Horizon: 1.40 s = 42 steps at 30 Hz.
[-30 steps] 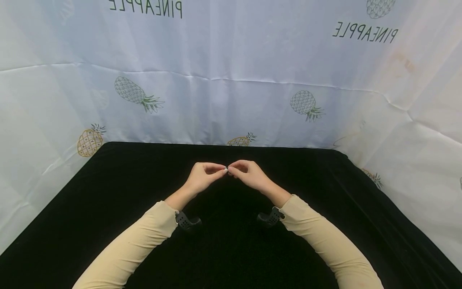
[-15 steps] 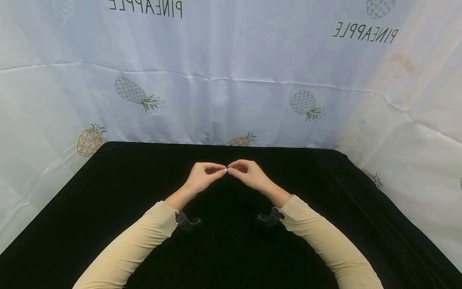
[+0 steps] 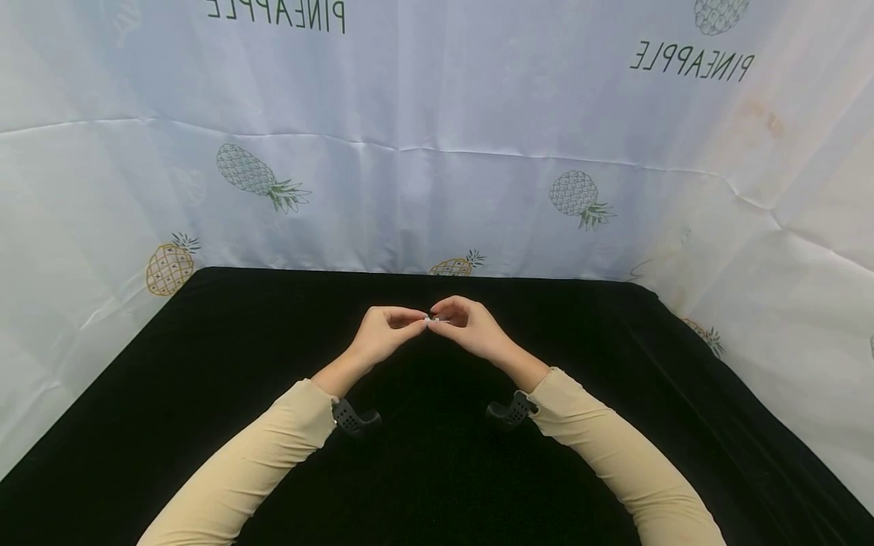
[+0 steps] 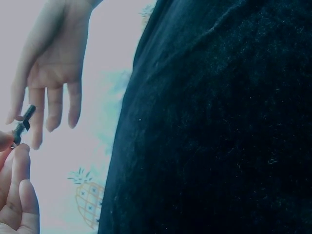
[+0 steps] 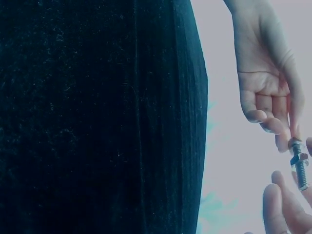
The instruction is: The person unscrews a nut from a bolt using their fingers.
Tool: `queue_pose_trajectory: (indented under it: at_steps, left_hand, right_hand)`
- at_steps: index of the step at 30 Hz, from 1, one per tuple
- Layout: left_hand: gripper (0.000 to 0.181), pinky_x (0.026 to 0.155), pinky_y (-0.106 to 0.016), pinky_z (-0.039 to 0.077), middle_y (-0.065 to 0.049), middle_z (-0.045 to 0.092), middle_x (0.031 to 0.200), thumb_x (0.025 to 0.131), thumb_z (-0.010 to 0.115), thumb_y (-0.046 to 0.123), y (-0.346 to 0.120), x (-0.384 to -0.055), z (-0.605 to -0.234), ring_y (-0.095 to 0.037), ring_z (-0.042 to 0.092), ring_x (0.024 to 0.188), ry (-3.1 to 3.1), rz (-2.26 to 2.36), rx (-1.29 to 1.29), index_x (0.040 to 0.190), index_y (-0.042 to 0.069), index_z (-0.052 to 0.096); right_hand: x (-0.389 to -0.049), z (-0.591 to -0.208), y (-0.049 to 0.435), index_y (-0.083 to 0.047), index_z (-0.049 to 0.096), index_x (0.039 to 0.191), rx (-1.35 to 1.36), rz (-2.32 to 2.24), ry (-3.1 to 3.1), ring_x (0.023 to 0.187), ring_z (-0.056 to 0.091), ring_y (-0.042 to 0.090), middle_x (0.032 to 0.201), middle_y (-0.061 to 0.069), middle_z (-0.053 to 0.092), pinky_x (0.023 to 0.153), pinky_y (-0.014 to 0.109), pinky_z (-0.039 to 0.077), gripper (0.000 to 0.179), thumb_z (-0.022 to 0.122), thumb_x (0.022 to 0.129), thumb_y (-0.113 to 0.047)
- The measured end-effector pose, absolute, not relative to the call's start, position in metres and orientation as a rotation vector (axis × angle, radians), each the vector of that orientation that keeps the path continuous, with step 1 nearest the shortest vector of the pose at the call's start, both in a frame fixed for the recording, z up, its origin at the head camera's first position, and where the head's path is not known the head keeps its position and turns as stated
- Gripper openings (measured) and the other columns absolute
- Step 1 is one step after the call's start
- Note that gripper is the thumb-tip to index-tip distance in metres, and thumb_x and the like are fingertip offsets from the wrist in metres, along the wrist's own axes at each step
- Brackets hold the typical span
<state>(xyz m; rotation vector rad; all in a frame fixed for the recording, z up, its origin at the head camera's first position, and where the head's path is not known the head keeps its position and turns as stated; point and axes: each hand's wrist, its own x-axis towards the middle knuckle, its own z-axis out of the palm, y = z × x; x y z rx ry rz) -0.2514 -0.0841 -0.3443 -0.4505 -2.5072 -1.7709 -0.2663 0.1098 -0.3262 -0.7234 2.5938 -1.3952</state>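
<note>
A small metal bolt (image 5: pixel 302 178) carries a nut (image 5: pixel 299 159) partway along its thread. My left hand (image 3: pixel 384 334) pinches the bolt at its head end between thumb and fingertips, so the head is mostly covered. The threaded end points toward my right hand (image 3: pixel 476 332). That hand's thumb and forefinger stand parted on either side of the thread, fingertips close to the nut. In the left wrist view the nut (image 4: pixel 25 125) sits just beyond the left fingertips, and the other right fingers hang fairly straight. Both hands are raised in front of me.
A black cloth (image 3: pixel 437 455) covers the table under the hands. White curtain (image 3: pixel 437 205) with printed pineapples stands behind and at both sides. A dark wrist device (image 3: pixel 356 418) sits on the left wrist, another device (image 3: pixel 512 412) on the right.
The right thumb and forefinger, closed together at the bolt half a second ago, have parted, and the bolt's thread now shows between them. The left hand holds still.
</note>
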Motion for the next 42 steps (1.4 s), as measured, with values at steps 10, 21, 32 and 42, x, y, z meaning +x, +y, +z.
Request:
queue_pose_trajectory:
  at_steps: [10, 21, 32, 42]
  left_hand:
    - [0.025, 0.084, -0.033, 0.054, -0.013, 0.07, 0.109, 0.088, 0.064, 0.023, -0.0842, -0.2516, -0.3449, -0.023, 0.066, 0.099, -2.525, -1.771, -0.433, 0.106, 0.006, 0.07]
    - [0.027, 0.083, -0.032, 0.054, -0.014, 0.069, 0.11, 0.088, 0.065, 0.024, -0.0842, -0.2502, -0.3414, -0.023, 0.066, 0.099, -2.519, -1.773, -0.449, 0.108, 0.005, 0.069]
    - [0.026, 0.08, -0.03, 0.055, -0.012, 0.07, 0.107, 0.088, 0.065, 0.025, -0.085, -0.2503, -0.3431, -0.02, 0.066, 0.096, -2.505, -1.758, -0.458, 0.104, 0.006, 0.07]
    - [0.025, 0.082, -0.031, 0.054, -0.012, 0.07, 0.109, 0.088, 0.064, 0.023, -0.0844, -0.251, -0.3437, -0.021, 0.066, 0.097, -2.531, -1.761, -0.425, 0.106, 0.006, 0.07]
  right_hand:
    - [-0.2666, -0.3248, 0.109, -0.005, 0.062, 0.11, -0.682, -1.375, 2.581, 0.101, 0.063, 0.03, 0.106, 0.013, 0.067, 0.089, 0.039, 0.052, 0.024, 0.058, 0.092, -0.021]
    - [-0.2679, -0.3243, 0.1089, -0.006, 0.061, 0.115, -0.625, -1.358, 2.568, 0.101, 0.063, 0.031, 0.105, 0.013, 0.068, 0.089, 0.041, 0.051, 0.031, 0.052, 0.096, -0.029]
    - [-0.2689, -0.3257, 0.11, -0.006, 0.059, 0.114, -0.742, -1.372, 2.614, 0.102, 0.061, 0.023, 0.114, 0.013, 0.063, 0.088, 0.035, 0.052, 0.029, 0.064, 0.089, -0.019]
    - [-0.2671, -0.3264, 0.1092, -0.004, 0.063, 0.111, -0.664, -1.368, 2.562, 0.099, 0.063, 0.032, 0.105, 0.015, 0.068, 0.088, 0.041, 0.052, 0.027, 0.055, 0.094, -0.024]
